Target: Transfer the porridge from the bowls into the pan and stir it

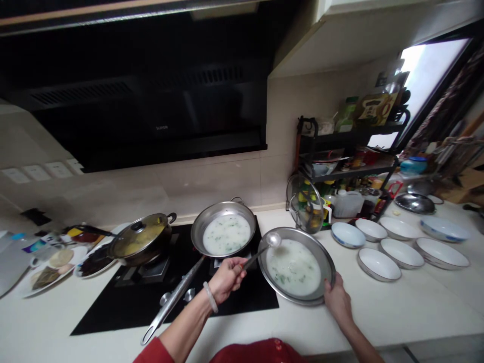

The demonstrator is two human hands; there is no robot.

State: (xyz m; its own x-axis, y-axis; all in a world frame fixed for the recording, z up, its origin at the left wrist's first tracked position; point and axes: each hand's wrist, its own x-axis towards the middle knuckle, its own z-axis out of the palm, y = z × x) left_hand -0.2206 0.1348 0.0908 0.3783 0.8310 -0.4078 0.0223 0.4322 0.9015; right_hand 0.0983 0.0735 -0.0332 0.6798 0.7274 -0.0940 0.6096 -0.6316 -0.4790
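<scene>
My left hand [227, 280] is closed around the handle of a metal ladle [273, 240], whose bowl is over the far left rim of a wide steel basin [327, 262]. White soup with green bits [293, 269] lies in the basin. At the basin's right rim, my right hand [338, 297] grips the edge; its fingertips are partly hidden. Just left of the basin, a long-handled steel pan [197, 229] on the stove holds more of the same white soup [227, 234].
A lidded pan [141, 239] sits on the left of the black stove [113, 312]. Several white bowls [379, 263] stand at the right. A glass lid [304, 201] leans against a rack [351, 174] of bottles. Plates of food [56, 272] lie far left. The range hood [151, 101] overhangs the stove.
</scene>
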